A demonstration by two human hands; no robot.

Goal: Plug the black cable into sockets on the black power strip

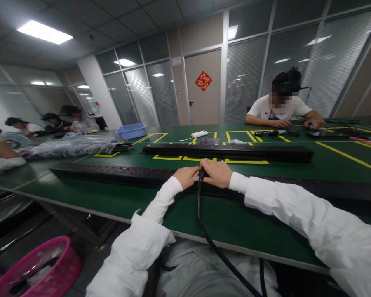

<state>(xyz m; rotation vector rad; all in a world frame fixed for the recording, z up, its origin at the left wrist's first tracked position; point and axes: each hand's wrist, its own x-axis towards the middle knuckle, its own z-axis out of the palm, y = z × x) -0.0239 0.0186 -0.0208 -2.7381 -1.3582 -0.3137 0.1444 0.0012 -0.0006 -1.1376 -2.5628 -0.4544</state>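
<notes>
A long black power strip with small red marks along its top lies across the table in front of me. Over its middle, my left hand and my right hand meet around the end of a thick black power cable. My right fingers curl over the cable end from above, and my left fingers close on it from the side. Whether the end sits in the strip is hidden by my fingers. From there the cable hangs over the table edge to my lap. Behind lies a second black power strip.
Yellow tape marks the green table. A blue bin, a white power bank and clear plastic bags lie farther back. Opposite, a co-worker handles cables. A pink basket stands on the floor at left.
</notes>
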